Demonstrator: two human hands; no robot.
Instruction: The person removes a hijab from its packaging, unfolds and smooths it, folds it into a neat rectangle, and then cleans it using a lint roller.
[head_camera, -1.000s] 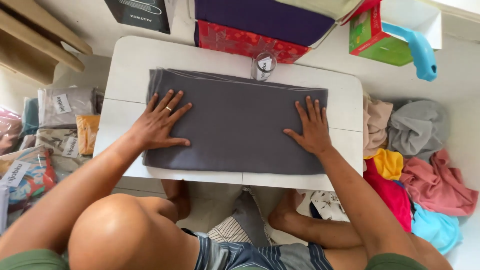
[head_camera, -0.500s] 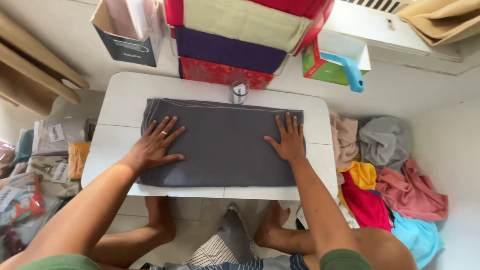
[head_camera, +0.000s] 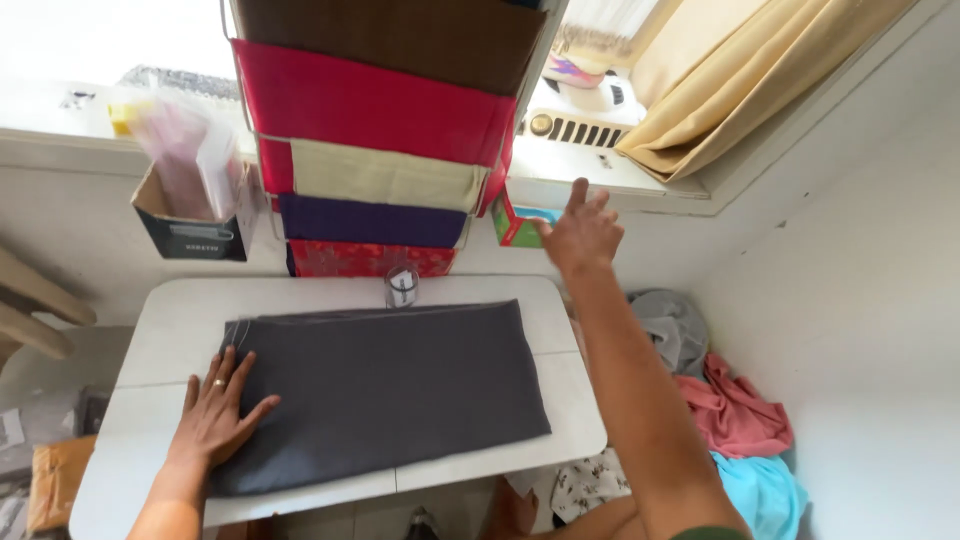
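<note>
A folded dark grey cloth (head_camera: 385, 390) lies flat on a small white table (head_camera: 170, 330). My left hand (head_camera: 215, 415) rests flat on the cloth's left end, fingers spread, a ring on one finger. My right hand (head_camera: 580, 232) is raised off the cloth and reaches toward the back right, fingers apart, just in front of a green and red box (head_camera: 515, 228) by the wall. It holds nothing.
A stack of folded fabrics (head_camera: 375, 150) in red, cream, purple and brown rises behind the table. A small clear tape roll (head_camera: 402, 288) stands at the table's back edge. Loose coloured cloths (head_camera: 725, 410) lie on the floor at right. A dark box (head_camera: 190, 225) sits at back left.
My right hand has lifted off the cloth and moved up toward the green and red box. The view has tilted upward. My left hand has stayed on the cloth's left end.
</note>
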